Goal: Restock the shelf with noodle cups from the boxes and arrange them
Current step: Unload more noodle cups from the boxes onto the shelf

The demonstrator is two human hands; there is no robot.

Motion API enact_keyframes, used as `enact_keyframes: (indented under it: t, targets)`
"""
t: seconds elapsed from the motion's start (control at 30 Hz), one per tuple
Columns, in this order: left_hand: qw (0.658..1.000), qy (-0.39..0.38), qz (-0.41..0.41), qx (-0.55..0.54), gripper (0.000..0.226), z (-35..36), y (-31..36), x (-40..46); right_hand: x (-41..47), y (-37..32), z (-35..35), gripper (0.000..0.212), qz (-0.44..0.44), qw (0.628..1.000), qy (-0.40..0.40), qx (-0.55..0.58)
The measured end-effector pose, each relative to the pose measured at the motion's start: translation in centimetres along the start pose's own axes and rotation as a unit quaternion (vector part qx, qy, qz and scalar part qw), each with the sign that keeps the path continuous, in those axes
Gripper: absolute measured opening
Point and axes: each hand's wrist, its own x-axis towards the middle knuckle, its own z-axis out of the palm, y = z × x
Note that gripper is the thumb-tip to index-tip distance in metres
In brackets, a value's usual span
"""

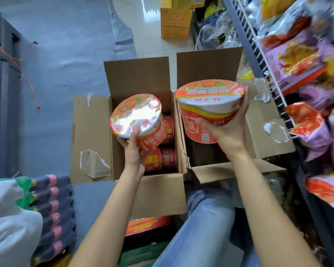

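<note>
Two open cardboard boxes stand side by side on the floor. My left hand (pixel 132 145) grips a red noodle cup (pixel 137 116) above the left box (pixel 158 193), its foil lid tilted toward me. More red cups (pixel 163 160) lie on their sides inside that box. My right hand (pixel 226 130) holds a second noodle cup (pixel 208 106) from below, above the right box (pixel 208 68), whose inside looks dark. The wire shelf (pixel 266 60) runs along the right.
Bagged snacks (pixel 301 60) fill the wire shelf at right. A yellow carton (pixel 175 22) stands on the tiled floor beyond the boxes. Shrink-wrapped drink bottles (pixel 52 209) are stacked at lower left. My knee in blue jeans (pixel 204 218) is below the boxes.
</note>
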Motion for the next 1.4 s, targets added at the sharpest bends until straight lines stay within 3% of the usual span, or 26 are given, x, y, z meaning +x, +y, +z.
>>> enact_keyframes:
  t: [0.2, 0.3, 0.43, 0.57, 0.83, 1.0, 1.1, 1.17, 1.27, 1.4]
  targets:
    - [0.970, -0.147, 0.105, 0.160, 0.092, 3.3, 5.0, -6.4, -6.5, -5.0, -6.8, 0.123, -0.015, 0.991, 0.130, 0.039]
    - [0.945, -0.227, 0.141, 0.190, 0.088, 8.0, 6.4, -9.0, -9.5, -7.8, -10.9, 0.128, -0.041, 0.978, 0.197, 0.044]
    - [0.897, -0.352, 0.124, 0.235, 0.090, 15.3, 7.0, -13.2, -12.3, -11.3, -16.8, 0.132, -0.088, 0.959, 0.264, 0.045]
    - [0.860, -0.430, 0.103, 0.256, 0.085, 22.0, 6.1, -17.6, -13.8, -13.6, -22.7, 0.121, -0.115, 0.932, 0.341, 0.043]
    - [0.807, -0.527, 0.098, 0.248, 0.059, 30.8, 2.3, -25.1, -14.7, -15.1, -33.2, 0.110, -0.186, 0.836, 0.513, -0.058]
    - [0.783, -0.556, 0.108, 0.256, 0.069, 33.4, 0.2, -27.8, -11.7, -13.7, -38.1, 0.124, -0.084, 0.809, 0.581, -0.030]
    - [0.780, -0.557, 0.110, 0.261, 0.072, 33.9, -0.9, -28.4, -9.9, -12.8, -39.9, 0.132, -0.012, 0.832, 0.550, -0.073]
    - [0.787, -0.553, 0.097, 0.256, 0.065, 33.9, -1.5, -28.4, -9.2, -12.3, -40.5, 0.124, 0.043, 0.828, 0.530, -0.176]
    - [0.796, -0.540, 0.078, 0.262, 0.070, 33.6, -2.1, -28.3, -8.3, -12.2, -40.8, 0.112, 0.099, 0.776, 0.537, -0.316]
    - [0.802, -0.523, 0.085, 0.275, 0.084, 33.7, -2.5, -28.2, -5.2, -14.0, -42.7, 0.098, 0.143, 0.796, 0.516, -0.282]
